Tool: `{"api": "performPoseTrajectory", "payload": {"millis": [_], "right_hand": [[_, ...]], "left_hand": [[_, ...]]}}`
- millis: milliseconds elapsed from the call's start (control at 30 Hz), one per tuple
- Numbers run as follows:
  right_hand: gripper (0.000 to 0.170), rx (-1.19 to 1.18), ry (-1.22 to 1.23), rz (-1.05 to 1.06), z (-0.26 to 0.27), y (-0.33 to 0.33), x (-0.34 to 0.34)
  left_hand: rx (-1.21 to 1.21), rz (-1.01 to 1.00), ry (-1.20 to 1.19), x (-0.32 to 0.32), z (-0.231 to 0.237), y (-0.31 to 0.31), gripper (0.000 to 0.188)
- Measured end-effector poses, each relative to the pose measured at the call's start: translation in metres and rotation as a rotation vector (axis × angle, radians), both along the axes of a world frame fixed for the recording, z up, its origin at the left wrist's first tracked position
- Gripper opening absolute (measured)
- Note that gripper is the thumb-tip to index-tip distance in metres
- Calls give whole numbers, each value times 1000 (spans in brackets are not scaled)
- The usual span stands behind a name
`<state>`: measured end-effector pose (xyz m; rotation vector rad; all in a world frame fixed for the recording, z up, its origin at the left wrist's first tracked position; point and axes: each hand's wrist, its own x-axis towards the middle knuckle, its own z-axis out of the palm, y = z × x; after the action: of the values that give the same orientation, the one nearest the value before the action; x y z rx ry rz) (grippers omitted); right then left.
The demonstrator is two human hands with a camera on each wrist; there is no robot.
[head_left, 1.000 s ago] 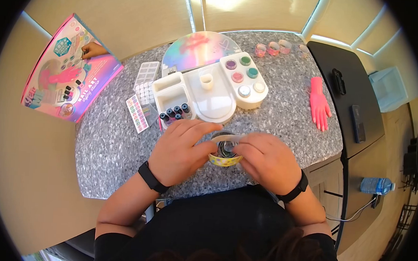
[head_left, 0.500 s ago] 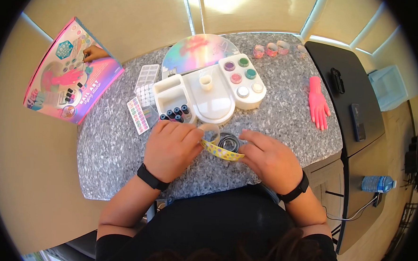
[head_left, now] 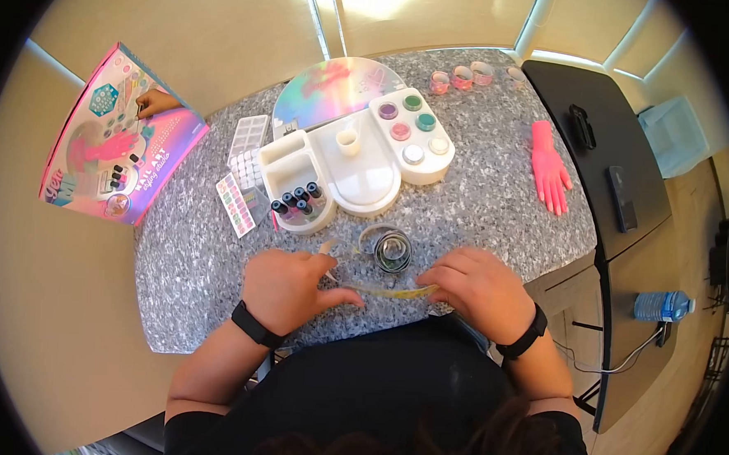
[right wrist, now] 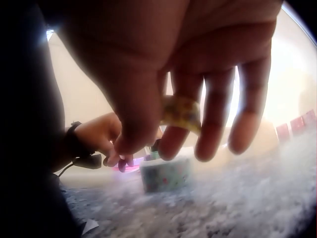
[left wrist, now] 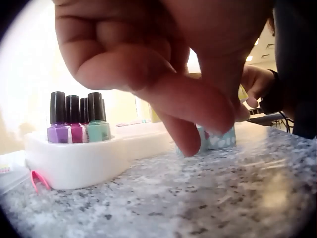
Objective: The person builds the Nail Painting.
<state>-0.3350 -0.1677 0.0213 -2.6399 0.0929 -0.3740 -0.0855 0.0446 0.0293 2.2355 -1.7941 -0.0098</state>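
A narrow yellow patterned band (head_left: 398, 293) stretches low over the granite-look table between the hands. My right hand (head_left: 481, 287) pinches its right end; the right wrist view shows the yellow band (right wrist: 181, 113) between thumb and fingers. My left hand (head_left: 283, 285) lies around the other end, thumb and forefinger spread apart, with a pale curled end standing by the forefinger. Just beyond the band sits a dark coiled ring (head_left: 391, 263) with something clear inside. Against it leans a pale ring-shaped band (head_left: 370, 238). Low in the right wrist view stands a greenish spotted band (right wrist: 166, 177).
A white tray (head_left: 356, 196) holds nail polish bottles (head_left: 304, 198) and several colored pots (head_left: 400, 131). Left are a sticker sheet (head_left: 235, 206) and a box (head_left: 121, 145). Right lies a pink model hand (head_left: 551, 167); small pink bands (head_left: 461, 76) stand at the back.
Both hands have come down toward the near edge with the yellow band, which has straightened out. The left thumb and forefinger have spread apart. The coiled ring now shows uncovered.
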Motion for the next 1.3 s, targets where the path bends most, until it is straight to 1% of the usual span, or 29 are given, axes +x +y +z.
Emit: {"api": "performPoseTrajectory", "payload": {"millis": [67, 100, 133, 167, 233, 267, 333, 400, 500, 533, 567, 600, 667, 700, 767, 800, 900, 1000, 1067, 1133, 1300], "right_hand": [[24, 74, 23, 4, -5, -2, 0], [24, 73, 22, 8, -6, -4, 2], [22, 87, 80, -4, -7, -5, 3], [20, 102, 139, -15, -8, -6, 4], [17, 78, 116, -13, -10, -11, 8], [15, 56, 92, -17, -10, -13, 10], [14, 11, 97, -37, -13, -20, 15], [13, -34, 101, -58, -17, -26, 22], [10, -58, 59, -42, -19, -31, 36], [9, -132, 67, -29, -17, -33, 41], [10, -206, 76, -17, -15, -34, 45], [10, -206, 76, -17, -14, -35, 50], [17, -228, -37, -2, -13, -34, 61], [17, -229, -37, 0, -12, -31, 65], [26, -229, -183, 4, -11, -26, 73], [26, -229, -182, 8, -11, -25, 75], [28, -170, -129, 72, -11, -21, 77], [26, -112, -98, 86, -13, -17, 78], [23, -23, -37, 111, -14, -15, 79], [21, -3, -14, 138, -18, -15, 78], [18, 18, 21, 226, -22, -10, 75]], "left_hand": [[7, -3, -10, -4, -2, -2, 30], [46, 46, -5, -7, -4, -3, 30], [85, 95, 1, -9, -6, -5, 31], [85, 99, 1, -11, -9, -7, 31], [57, 175, -6, -16, -16, -9, 25], [59, 179, -3, -16, -19, -10, 25], [-126, 212, 83, -16, -23, -13, 23], [-87, 212, 119, -13, -22, -14, 22], [-36, 224, 168, -7, -23, -19, 31], [-27, 229, 186, -5, -24, -21, 36], [-27, 231, 185, -3, -23, -24, 36], [-2, 236, 210, -1, -22, -26, 38], [23, 243, 237, 1, -22, -30, 40], [27, 243, 272, 2, -23, -31, 40], [30, 246, 308, 5, -23, -33, 40], [48, 247, 354, 6, -23, -33, 41], [60, 233, 435, 9, -25, -32, 42], [54, 214, 483, 10, -23, -32, 43], [52, 216, 501, 10, -22, -31, 43], [43, 233, 532, 10, -21, -30, 45], [88, 212, 475, 10, -18, -27, 47]]}}
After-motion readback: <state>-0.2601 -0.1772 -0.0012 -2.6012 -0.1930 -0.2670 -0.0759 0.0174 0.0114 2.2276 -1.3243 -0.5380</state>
